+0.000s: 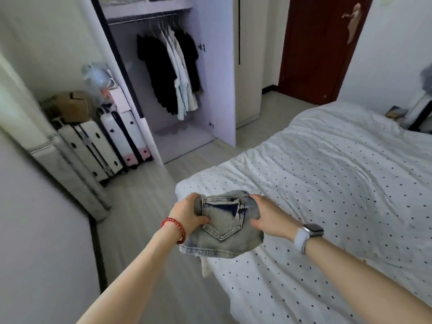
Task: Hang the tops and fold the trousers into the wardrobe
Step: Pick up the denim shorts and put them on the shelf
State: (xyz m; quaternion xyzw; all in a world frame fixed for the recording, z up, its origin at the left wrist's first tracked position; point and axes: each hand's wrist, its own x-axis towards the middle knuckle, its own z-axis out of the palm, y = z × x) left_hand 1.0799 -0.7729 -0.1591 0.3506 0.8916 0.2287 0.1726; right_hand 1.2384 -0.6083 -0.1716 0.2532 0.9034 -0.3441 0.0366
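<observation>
Both hands hold a folded pair of washed denim trousers in the air above the near corner of the bed, back pocket facing up. The left hand grips the left edge of the bundle, fingers curled over the far side and thumb pressed on the denim by the pocket. The right hand grips the right edge in the same way, fingers wrapped over the top and thumb tucked on the near side. A red bead bracelet sits on the left wrist and a smartwatch with a white strap on the right. A pale strip of fabric hangs down from the underside of the bundle.

Ahead of the hands and to their left stands the open wardrobe, its pale door swung out towards the bed. Inside, on the rail, hang several tops on hangers: black ones at either side and pale, light-coloured ones between them. The shelf above the rail carries folded items, too cut off to name.

Further left of the hands, against the wall beside the wardrobe, stand white suitcases with a cardboard box on top. A dark red door is far ahead, to the right.
</observation>
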